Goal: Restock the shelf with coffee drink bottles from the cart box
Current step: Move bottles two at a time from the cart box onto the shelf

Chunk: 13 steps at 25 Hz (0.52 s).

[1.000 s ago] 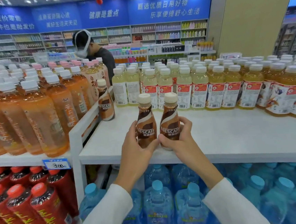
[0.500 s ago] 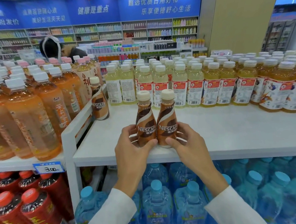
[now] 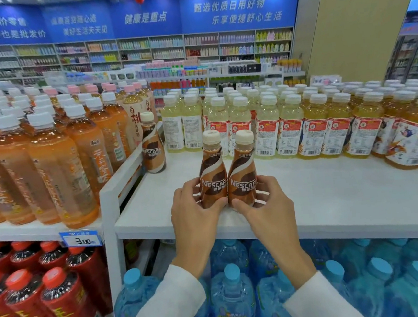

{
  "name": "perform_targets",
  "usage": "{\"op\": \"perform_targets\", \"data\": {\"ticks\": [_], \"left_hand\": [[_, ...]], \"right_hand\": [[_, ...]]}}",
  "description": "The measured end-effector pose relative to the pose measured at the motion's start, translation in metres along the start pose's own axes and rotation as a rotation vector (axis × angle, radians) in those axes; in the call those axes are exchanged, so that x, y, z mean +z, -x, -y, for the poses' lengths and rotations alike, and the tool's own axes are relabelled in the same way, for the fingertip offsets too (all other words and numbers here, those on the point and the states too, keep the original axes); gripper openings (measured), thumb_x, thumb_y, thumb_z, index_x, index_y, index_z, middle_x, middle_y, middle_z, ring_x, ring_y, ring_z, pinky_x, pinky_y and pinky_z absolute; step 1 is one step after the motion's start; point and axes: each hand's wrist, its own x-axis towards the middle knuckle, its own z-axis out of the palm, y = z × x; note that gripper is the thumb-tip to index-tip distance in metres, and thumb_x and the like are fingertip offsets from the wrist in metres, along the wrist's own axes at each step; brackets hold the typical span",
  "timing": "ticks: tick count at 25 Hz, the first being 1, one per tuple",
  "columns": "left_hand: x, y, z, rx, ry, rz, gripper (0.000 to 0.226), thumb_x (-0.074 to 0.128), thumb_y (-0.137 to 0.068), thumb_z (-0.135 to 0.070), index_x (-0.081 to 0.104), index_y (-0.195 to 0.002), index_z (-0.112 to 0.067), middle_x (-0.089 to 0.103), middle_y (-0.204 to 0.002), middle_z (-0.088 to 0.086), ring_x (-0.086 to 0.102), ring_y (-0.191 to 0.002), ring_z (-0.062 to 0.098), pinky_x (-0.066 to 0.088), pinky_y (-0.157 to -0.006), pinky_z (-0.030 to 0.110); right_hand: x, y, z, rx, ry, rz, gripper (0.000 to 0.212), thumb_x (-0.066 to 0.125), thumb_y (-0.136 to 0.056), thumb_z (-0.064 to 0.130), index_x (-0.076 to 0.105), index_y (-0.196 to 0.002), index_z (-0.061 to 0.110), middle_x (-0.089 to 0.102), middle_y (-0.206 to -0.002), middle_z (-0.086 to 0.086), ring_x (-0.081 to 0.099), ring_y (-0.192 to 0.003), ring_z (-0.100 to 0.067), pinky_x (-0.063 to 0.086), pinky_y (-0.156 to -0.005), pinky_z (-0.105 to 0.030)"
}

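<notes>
standing upright, touching, near shelf [image 3: 334, 197] front edge: two bottles. left hand [image 3: 195, 210] wrapped on left bottle [image 3: 212, 173], right hand [image 3: 266, 204] on right bottle [image 3: 242, 173]. third bottle [image 3: 152, 146] at back-left corner, well apart.

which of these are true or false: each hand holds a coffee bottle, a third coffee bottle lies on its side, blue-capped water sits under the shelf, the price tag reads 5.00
1. Each hand holds a coffee bottle: true. The left hand grips the left bottle, the right hand the right bottle.
2. A third coffee bottle lies on its side: false. It stands upright at the white shelf's left edge.
3. Blue-capped water bottles sit under the shelf: true.
4. The price tag reads 5.00: false. It reads 3.00.
</notes>
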Motion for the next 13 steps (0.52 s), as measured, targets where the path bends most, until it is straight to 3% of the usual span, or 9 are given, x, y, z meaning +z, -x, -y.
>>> {"op": "perform_targets", "data": {"ticks": [5, 9, 13], "left_hand": [[0.000, -0.051, 0.010, -0.118, -0.083, -0.015, 0.062, 0.088, -0.075, -0.041, 0.060, -0.129, -0.026, 0.061, -0.115, -0.012, 0.060, -0.103, 0.010, 0.045, -0.087, 0.022], [0.002, -0.084, 0.009, -0.243, -0.037, -0.072, 0.052, 0.089, -0.077, -0.027, 0.060, -0.119, -0.019, 0.067, -0.121, 0.002, 0.058, -0.101, 0.013, 0.042, -0.085, 0.024], [0.006, -0.106, 0.010, -0.340, 0.002, -0.144, 0.050, 0.087, -0.080, -0.019, 0.061, -0.121, -0.009, 0.067, -0.123, 0.010, 0.062, -0.115, 0.028, 0.048, -0.091, 0.034]], "right_hand": [[0.044, -0.038, 0.010, 0.023, 0.015, 0.053, 0.054, 0.087, -0.079, 0.029, 0.054, -0.121, 0.026, 0.068, -0.121, 0.004, 0.066, -0.107, -0.016, 0.055, -0.098, -0.035], [0.077, -0.069, 0.012, 0.029, 0.025, 0.076, 0.053, 0.087, -0.078, 0.024, 0.053, -0.118, 0.020, 0.067, -0.119, 0.000, 0.064, -0.107, -0.020, 0.054, -0.095, -0.036], [0.102, -0.093, 0.010, 0.040, -0.012, 0.097, 0.050, 0.087, -0.073, 0.018, 0.054, -0.111, 0.020, 0.068, -0.109, 0.002, 0.066, -0.101, -0.020, 0.054, -0.088, -0.037]]}}
